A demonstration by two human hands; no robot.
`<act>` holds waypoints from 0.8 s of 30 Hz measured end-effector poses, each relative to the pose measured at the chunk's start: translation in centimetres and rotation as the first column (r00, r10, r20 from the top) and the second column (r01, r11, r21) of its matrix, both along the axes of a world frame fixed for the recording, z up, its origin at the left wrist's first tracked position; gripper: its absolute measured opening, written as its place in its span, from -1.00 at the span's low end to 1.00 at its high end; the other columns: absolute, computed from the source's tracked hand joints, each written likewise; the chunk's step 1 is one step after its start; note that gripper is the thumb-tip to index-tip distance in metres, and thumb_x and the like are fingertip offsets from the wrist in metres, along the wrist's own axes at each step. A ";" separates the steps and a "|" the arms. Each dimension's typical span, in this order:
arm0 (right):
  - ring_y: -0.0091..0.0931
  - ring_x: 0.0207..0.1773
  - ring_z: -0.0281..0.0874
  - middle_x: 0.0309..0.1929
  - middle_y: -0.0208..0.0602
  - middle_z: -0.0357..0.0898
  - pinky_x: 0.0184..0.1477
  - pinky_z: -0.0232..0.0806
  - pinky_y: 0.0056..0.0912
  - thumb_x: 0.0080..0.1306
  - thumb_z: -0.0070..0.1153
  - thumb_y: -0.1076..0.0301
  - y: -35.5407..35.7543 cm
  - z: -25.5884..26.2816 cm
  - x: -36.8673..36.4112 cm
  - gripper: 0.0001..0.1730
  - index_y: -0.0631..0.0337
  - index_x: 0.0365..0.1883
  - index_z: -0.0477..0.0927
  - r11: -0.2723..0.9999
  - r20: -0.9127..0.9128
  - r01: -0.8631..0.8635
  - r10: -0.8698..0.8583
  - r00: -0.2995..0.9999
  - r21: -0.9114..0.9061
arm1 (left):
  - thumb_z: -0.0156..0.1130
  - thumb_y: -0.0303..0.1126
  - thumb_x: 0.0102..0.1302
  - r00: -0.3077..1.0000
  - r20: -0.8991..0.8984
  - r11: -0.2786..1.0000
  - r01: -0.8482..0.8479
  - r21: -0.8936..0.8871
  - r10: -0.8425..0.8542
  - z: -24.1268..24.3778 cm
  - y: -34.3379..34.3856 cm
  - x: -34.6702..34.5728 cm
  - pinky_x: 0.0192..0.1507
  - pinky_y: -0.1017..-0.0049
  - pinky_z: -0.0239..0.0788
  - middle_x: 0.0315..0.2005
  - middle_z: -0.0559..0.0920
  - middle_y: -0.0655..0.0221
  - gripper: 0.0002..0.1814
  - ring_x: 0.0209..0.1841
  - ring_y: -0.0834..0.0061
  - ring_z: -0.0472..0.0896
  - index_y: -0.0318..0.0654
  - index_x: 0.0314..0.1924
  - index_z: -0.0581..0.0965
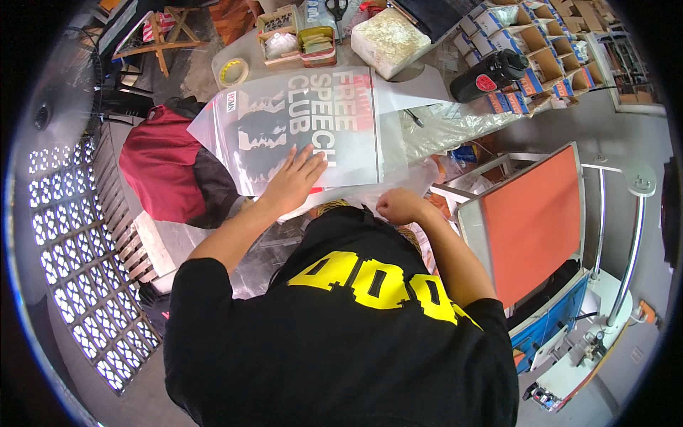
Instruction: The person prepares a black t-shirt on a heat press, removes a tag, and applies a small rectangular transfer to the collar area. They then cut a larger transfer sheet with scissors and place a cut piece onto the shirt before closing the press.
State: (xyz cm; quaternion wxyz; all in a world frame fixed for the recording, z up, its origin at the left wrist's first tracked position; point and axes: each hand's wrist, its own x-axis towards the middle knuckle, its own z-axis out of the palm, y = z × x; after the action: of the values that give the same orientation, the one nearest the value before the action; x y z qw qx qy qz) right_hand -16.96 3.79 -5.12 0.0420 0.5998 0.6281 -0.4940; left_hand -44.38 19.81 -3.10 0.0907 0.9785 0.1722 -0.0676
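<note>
A clear plastic bag (229,155) with a dark printed garment (307,144) inside lies before me. The garment bears large white lettering and a picture. My left hand (299,179) rests palm down on the bag's near part, its fingers somewhat spread. To the right, my right hand (397,206) is curled close to my body by the table's near edge, below the bag; whether its fingers hold anything cannot be told. Under and beside the bag lie further sheets of clear plastic (392,144). A red and black cloth pile (163,165) lies to the left.
A tape roll (233,72), a small box (277,24), a tin (317,45), black-handled scissors (337,9) and a whitish block (389,42) line the far side. A black bottle (488,76) stands by a cardboard divider rack (533,48). A heat press (533,219) is at right.
</note>
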 end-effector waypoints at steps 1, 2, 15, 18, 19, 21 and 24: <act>0.02 -0.18 0.63 -0.24 0.06 0.69 -0.07 0.43 0.07 0.29 0.06 0.20 0.5 -0.3 -0.5 -0.71 0.22 -0.28 0.71 0.999 -0.007 -0.041 0.041 0.999 -0.033 | 0.15 -0.50 0.36 0.998 0.059 0.998 -0.018 -0.067 0.022 -0.4 0.5 -0.2 0.57 0.01 -0.07 0.43 0.39 0.23 -0.41 0.57 0.16 0.17 -0.08 0.40 0.44; 0.03 -0.18 0.63 -0.26 0.06 0.68 -0.08 0.43 0.06 0.28 0.06 0.21 1.1 -0.7 -1.0 -0.71 0.22 -0.30 0.70 0.994 -0.016 -0.081 0.080 0.997 -0.067 | 0.14 -0.50 0.38 0.978 0.195 0.988 -0.051 -0.145 0.079 -0.8 1.4 -0.4 0.54 0.07 0.02 0.40 0.43 0.21 -0.45 0.53 0.14 0.24 -0.10 0.38 0.46; 0.03 -0.05 0.67 -0.25 0.12 0.70 0.02 0.50 0.00 0.26 0.29 -0.02 15.7 -2.2 -10.6 -0.53 0.32 -0.37 0.68 0.788 -0.034 0.571 -0.580 0.814 0.230 | -0.01 -0.33 0.61 0.804 0.416 0.860 -0.217 -0.461 0.425 12.1 10.2 0.2 0.31 0.37 0.35 0.20 0.63 0.15 -0.63 0.29 0.21 0.58 -0.21 0.30 0.52; -0.18 -0.05 0.71 -0.15 -0.06 0.73 -0.01 0.55 -0.08 0.29 0.29 0.17 14.7 -0.2 -9.7 -0.69 0.28 -0.24 0.71 0.610 -0.469 0.719 -0.768 0.435 -0.333 | -0.02 -0.36 0.61 0.837 0.338 0.852 -0.253 -0.458 0.431 13.8 10.9 -0.2 0.29 0.39 0.38 0.21 0.63 0.17 -0.64 0.28 0.27 0.59 -0.22 0.28 0.54; -0.23 -0.04 0.71 -0.11 -0.09 0.73 -0.01 0.56 -0.10 0.30 0.27 0.24 13.3 1.3 -8.9 -0.72 0.28 -0.17 0.70 0.549 -0.562 0.687 -0.791 0.243 -0.475 | -0.02 -0.38 0.61 0.819 0.363 0.835 -0.232 -0.499 0.445 13.4 10.8 -0.8 0.28 0.40 0.39 0.22 0.63 0.19 -0.64 0.27 0.30 0.59 -0.22 0.29 0.54; -0.33 0.00 0.69 -0.02 -0.15 0.71 0.01 0.56 -0.15 0.31 0.23 0.40 9.9 6.0 -6.6 -0.72 0.30 -0.03 0.65 0.458 -0.616 0.551 -0.776 -0.135 -0.697 | -0.02 -0.40 0.60 0.782 0.422 0.803 -0.163 -0.573 0.459 12.2 11.1 -1.3 0.28 0.41 0.41 0.24 0.62 0.24 -0.64 0.26 0.37 0.59 -0.20 0.29 0.54; -0.23 0.14 0.64 0.14 -0.01 0.62 0.20 0.50 -0.11 0.28 0.17 0.49 3.7 10.6 -2.1 -0.48 0.41 0.23 0.49 0.492 -0.688 0.508 -0.646 -0.331 -0.707 | 0.05 -0.44 0.56 0.777 0.333 0.662 -0.139 -0.736 0.534 9.7 10.0 -0.9 0.29 0.42 0.42 0.28 0.59 0.28 -0.62 0.31 0.45 0.53 -0.14 0.31 0.54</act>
State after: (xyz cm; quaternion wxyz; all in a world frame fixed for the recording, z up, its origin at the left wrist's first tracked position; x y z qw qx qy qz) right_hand -19.11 7.45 5.49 -0.5957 0.3397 0.0618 -0.7252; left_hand -45.30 29.85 6.60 0.4937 0.8036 0.2901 0.1624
